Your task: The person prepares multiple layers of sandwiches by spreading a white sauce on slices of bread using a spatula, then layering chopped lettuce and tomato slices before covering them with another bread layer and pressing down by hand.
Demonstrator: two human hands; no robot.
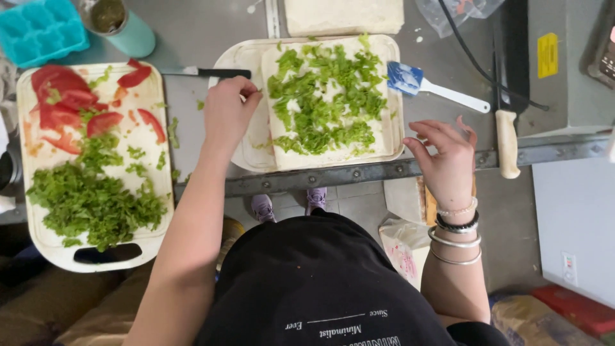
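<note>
From the head camera, looking straight down, my left hand (225, 110) rested at the left edge of the flatbread (330, 154), fingers curled together with the tips pinched near the shredded lettuce (327, 96); whether it held a few shreds I could not tell. My right hand (446, 160) hovered just off the right edge of the white tray (246, 157), fingers spread and loosely bent, holding nothing, with bracelets on the wrist. The flatbread lay on that tray in the middle of the metal counter (205, 29), lettuce scattered over most of it. To my left sat a white cutting board (48, 247) with tomato slices (61, 106) at the far end and a heap of chopped lettuce nearer me. A black-handled knife (205, 72) lay between board and tray. A blue brush (423, 86) lay just right of the tray, and a large knife (509, 102) beyond it.
</note>
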